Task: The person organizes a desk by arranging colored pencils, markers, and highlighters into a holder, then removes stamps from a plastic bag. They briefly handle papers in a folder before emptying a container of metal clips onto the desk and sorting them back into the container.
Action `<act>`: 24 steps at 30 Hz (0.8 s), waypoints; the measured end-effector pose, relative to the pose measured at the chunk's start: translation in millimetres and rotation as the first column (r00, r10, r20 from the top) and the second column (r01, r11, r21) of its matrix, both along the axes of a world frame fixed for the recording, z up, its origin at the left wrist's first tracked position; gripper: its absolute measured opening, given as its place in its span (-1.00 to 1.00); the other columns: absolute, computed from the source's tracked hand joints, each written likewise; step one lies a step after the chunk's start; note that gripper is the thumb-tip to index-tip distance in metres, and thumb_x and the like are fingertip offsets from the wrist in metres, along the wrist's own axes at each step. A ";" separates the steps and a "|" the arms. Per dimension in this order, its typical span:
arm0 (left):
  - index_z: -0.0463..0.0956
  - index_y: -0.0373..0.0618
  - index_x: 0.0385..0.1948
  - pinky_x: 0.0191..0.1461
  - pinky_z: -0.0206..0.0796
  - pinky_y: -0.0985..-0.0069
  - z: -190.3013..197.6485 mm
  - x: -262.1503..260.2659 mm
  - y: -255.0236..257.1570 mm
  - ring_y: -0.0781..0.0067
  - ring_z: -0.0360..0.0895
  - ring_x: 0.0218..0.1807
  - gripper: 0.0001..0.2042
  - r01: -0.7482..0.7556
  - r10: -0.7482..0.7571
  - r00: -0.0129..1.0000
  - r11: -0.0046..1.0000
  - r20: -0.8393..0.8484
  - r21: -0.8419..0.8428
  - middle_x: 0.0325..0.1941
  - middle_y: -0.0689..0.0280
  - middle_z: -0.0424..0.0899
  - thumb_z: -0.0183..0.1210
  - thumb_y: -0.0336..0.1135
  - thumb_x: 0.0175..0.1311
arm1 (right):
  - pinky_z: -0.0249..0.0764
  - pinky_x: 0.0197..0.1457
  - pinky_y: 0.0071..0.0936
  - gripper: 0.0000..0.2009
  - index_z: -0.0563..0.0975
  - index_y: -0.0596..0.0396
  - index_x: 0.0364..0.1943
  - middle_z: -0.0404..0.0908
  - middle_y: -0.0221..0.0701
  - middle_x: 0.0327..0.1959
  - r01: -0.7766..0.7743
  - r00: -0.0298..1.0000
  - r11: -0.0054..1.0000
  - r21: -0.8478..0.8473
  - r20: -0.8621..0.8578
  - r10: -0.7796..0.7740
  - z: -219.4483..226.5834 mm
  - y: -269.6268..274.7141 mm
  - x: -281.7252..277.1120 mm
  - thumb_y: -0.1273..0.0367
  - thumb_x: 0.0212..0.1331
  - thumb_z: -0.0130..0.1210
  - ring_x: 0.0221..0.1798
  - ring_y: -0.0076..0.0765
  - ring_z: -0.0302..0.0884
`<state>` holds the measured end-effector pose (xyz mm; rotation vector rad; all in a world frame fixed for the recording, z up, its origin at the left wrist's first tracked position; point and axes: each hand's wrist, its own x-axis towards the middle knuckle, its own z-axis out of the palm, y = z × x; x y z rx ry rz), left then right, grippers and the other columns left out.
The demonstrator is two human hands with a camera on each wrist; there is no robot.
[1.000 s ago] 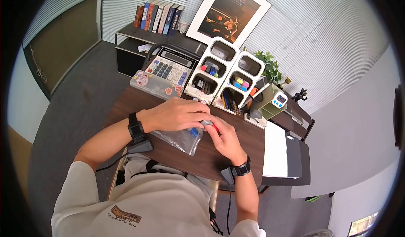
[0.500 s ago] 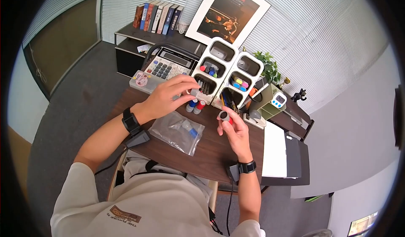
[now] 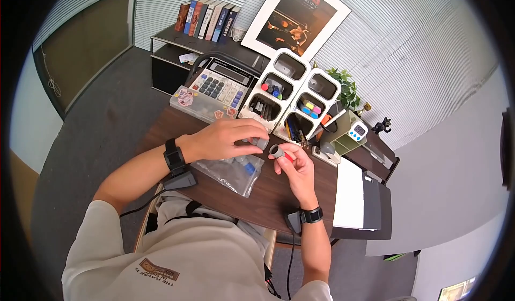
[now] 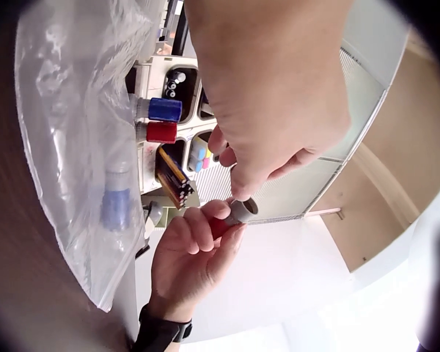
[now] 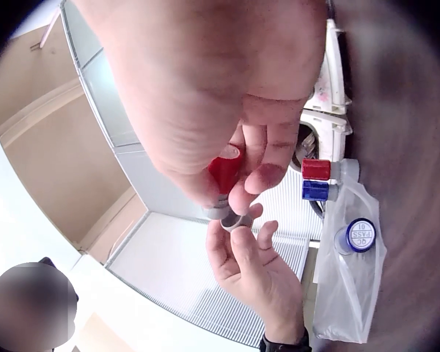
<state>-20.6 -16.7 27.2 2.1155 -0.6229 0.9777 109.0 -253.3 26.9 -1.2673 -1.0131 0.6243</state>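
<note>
My right hand (image 3: 298, 172) grips a red stamp (image 5: 225, 172), its grey open end (image 3: 277, 151) tilted up toward my left hand. With thumb and fingertips my left hand (image 3: 220, 140) pinches a grey cap (image 5: 237, 221), close beside the stamp's end. Below them on the desk lies a clear zip bag (image 3: 228, 179) with a blue stamp (image 4: 117, 209) inside, marked QC PASS on its top. A blue stamp (image 4: 165, 110) and another red stamp (image 4: 161, 132) stand side by side near the bag; my left hand hides them in the head view.
Behind my hands stand two white organizers (image 3: 284, 100) with markers, highlighters and pencils. A calculator (image 3: 220, 86) and a stickered clear case (image 3: 201, 105) are at the left. To the right are a green holder with a timer (image 3: 357, 132) and white paper (image 3: 348, 194).
My hands were together on the red stamp, then moved apart, the left lifting the grey cap toward the organizers. Now the left has come down and both are close together again.
</note>
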 end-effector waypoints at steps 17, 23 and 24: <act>0.70 -0.12 -0.03 -0.05 0.64 0.37 -3.8 -0.5 -5.4 0.25 0.72 -0.07 -0.73 0.012 -0.014 1.000 0.990 0.018 0.142 -0.01 0.30 0.72 0.41 -0.24 0.31 | 0.43 -0.34 -0.74 -0.74 0.70 0.14 0.07 0.80 -0.51 -0.28 0.214 0.931 0.973 -0.087 0.319 -0.176 -3.1 4.5 -8.5 0.42 0.34 0.37 -0.36 -0.78 0.56; 0.69 -0.15 0.00 -0.01 0.62 0.34 -6.3 -0.1 -10.5 0.22 0.71 -0.04 -0.71 0.028 -0.027 1.000 0.992 -0.013 0.123 0.00 0.26 0.72 0.42 -0.30 0.29 | 0.37 -0.43 -0.74 -0.72 0.67 0.14 0.11 0.81 -0.45 -0.25 0.180 0.964 0.959 -0.220 0.232 -0.127 -2.2 -0.3 -5.5 0.43 0.35 0.35 -0.43 -0.81 0.49; 0.68 -0.16 0.03 0.02 0.60 0.34 -6.0 0.3 -10.8 0.20 0.71 -0.03 -0.68 0.026 -0.023 0.999 0.994 -0.029 0.110 0.01 0.23 0.73 0.44 -0.34 0.26 | 0.35 -0.45 -0.75 -0.69 0.65 0.13 0.15 0.81 -0.43 -0.25 0.159 0.975 0.966 -0.203 0.189 -0.120 -1.4 0.6 -5.2 0.44 0.36 0.34 -0.44 -0.81 0.48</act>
